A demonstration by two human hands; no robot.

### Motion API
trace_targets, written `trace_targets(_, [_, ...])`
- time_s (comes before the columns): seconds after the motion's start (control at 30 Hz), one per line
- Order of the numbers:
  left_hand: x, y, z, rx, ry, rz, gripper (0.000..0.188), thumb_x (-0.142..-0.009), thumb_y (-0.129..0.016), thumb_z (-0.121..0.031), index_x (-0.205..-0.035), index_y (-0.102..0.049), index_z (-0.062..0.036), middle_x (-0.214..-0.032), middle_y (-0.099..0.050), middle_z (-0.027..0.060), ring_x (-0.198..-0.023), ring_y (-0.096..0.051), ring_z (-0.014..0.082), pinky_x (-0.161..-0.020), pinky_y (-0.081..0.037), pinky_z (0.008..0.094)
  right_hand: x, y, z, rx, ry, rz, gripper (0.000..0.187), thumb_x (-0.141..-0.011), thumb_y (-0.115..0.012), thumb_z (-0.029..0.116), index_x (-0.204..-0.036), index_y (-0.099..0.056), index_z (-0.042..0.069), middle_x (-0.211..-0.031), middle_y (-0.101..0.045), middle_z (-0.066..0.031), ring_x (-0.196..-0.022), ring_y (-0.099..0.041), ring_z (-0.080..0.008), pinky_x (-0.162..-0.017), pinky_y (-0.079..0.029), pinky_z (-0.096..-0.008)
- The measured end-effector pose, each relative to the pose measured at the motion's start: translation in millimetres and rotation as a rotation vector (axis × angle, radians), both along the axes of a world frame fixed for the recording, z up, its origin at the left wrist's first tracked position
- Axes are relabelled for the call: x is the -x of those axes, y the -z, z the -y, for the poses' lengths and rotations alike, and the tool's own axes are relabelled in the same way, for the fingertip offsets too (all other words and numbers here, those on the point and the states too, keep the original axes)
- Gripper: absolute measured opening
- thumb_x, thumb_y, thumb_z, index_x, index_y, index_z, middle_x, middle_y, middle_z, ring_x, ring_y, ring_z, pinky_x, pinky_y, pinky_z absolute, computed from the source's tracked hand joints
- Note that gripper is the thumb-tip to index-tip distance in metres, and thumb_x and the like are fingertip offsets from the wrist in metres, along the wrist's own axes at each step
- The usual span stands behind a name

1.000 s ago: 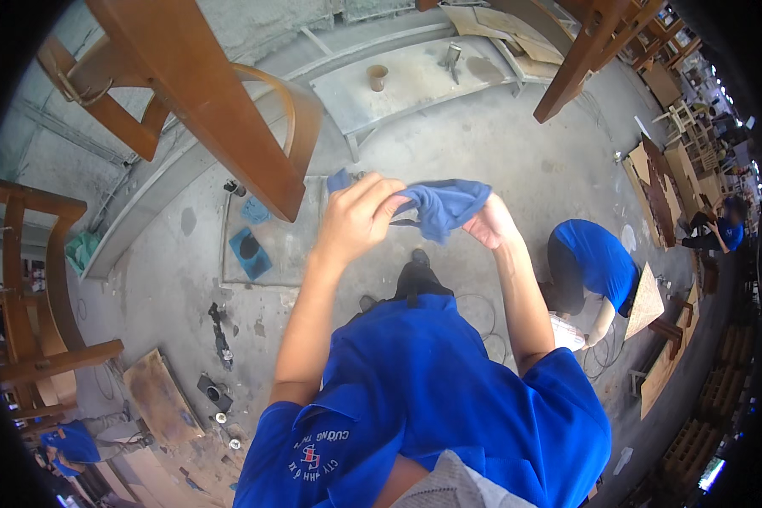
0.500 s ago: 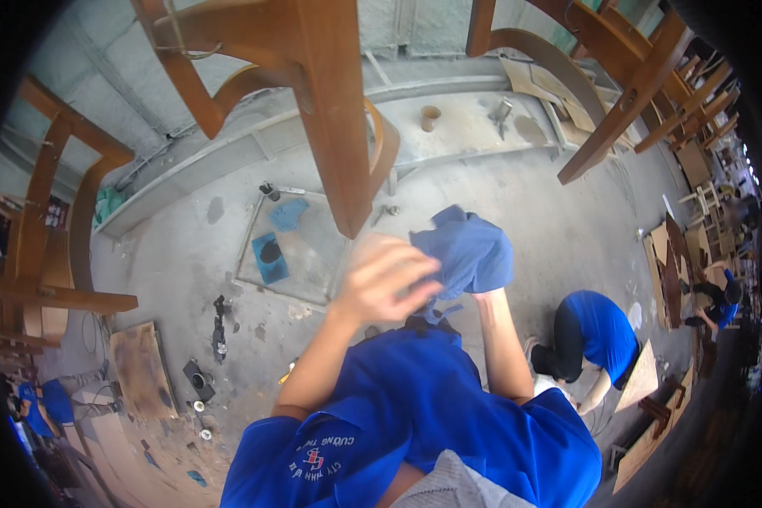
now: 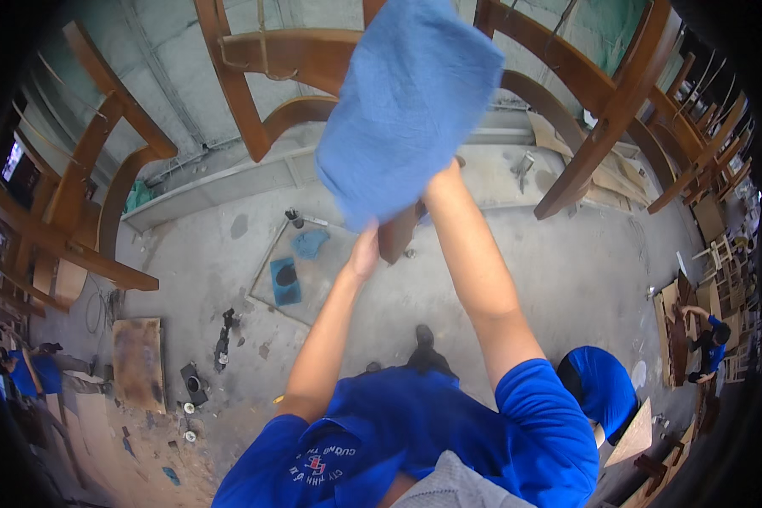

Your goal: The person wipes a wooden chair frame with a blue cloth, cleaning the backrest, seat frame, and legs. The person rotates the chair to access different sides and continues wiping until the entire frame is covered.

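Note:
A blue cloth (image 3: 411, 110) is spread high in front of me, over the hanging brown wooden chair frame (image 3: 305, 59). My right hand (image 3: 442, 182) is closed on the cloth, its fingers mostly covered by the fabric. Just under the cloth's lower edge is my left hand (image 3: 363, 252), beside the lower end of the chair's wooden leg (image 3: 397, 239). The left fingertips go behind the cloth, so I cannot see whether they grip the leg or the fabric. Most of the leg is hidden by the cloth.
More chair frames hang at the left (image 3: 85, 203) and right (image 3: 601, 127). On the floor lie a blue sheet with a dark stain (image 3: 286, 281), a blue rag (image 3: 311, 244) and a stained board (image 3: 140, 364). A person in blue (image 3: 605, 389) bends down at my right.
My right hand has lifted the cloth up and forward against the hanging chair, and the cloth has opened out. My left hand has moved to the leg's lower end. My view has shifted.

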State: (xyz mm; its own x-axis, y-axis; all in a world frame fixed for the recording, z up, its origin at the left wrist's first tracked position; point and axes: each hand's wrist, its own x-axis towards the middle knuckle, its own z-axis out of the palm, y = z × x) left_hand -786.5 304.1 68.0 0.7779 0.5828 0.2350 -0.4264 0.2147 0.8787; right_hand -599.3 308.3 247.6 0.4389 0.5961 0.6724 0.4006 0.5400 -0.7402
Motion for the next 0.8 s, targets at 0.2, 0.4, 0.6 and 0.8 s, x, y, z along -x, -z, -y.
trace_targets(0.2, [5, -16, 17, 0.031, 0.051, 0.012, 0.102, -0.106, -0.023, -0.079, -0.170, -0.021, 0.0000, -0.177, -0.025, 0.0123, -0.163, -0.023, 0.0261, -0.133, -0.018, 0.0400, 35, 96, 28, 0.079, 0.054, -0.008, 0.023, -0.101, -0.066, 0.022, -0.116, -0.066, 0.005, -0.112, -0.071, -0.0102, -0.110, -0.068, -0.0215, -0.098, -0.056, -0.0394])
trace_targets(0.4, [-6, -25, 16, 0.017, 0.188, 0.228, 0.111, -0.101, -0.018, -0.085, -0.172, -0.010, 0.0000, -0.179, -0.019, 0.0133, -0.164, -0.021, 0.0263, -0.133, -0.016, 0.0419, 65, 210, 67, 0.293, -0.031, -0.183, 0.025, -0.100, -0.067, 0.022, -0.119, -0.065, 0.005, -0.114, -0.070, -0.0111, -0.111, -0.067, -0.0222, -0.098, -0.056, -0.0397])
trace_targets(0.6, [-9, -14, 5, 0.085, 0.200, 0.045, 0.108, -0.101, -0.019, -0.085, -0.168, -0.026, -0.0012, -0.171, -0.037, 0.0147, -0.157, -0.037, 0.0268, -0.129, -0.030, 0.0446, 42, 202, 46, 0.356, -0.120, -0.224, 0.028, -0.100, -0.067, 0.022, -0.122, -0.064, 0.005, -0.115, -0.070, -0.0120, -0.112, -0.067, -0.0229, -0.098, -0.055, -0.0401])
trace_targets(0.8, [7, 16, -7, 0.159, 0.183, -0.037, 0.100, -0.104, -0.020, -0.081, -0.166, -0.034, -0.0038, -0.166, -0.045, 0.0121, -0.152, -0.044, 0.0260, -0.126, -0.036, 0.0441, 51, 190, 52, 0.386, -0.081, -0.171, 0.031, -0.099, -0.067, 0.022, -0.124, -0.063, 0.005, -0.117, -0.069, -0.0129, -0.113, -0.067, -0.0236, -0.099, -0.055, -0.0405])
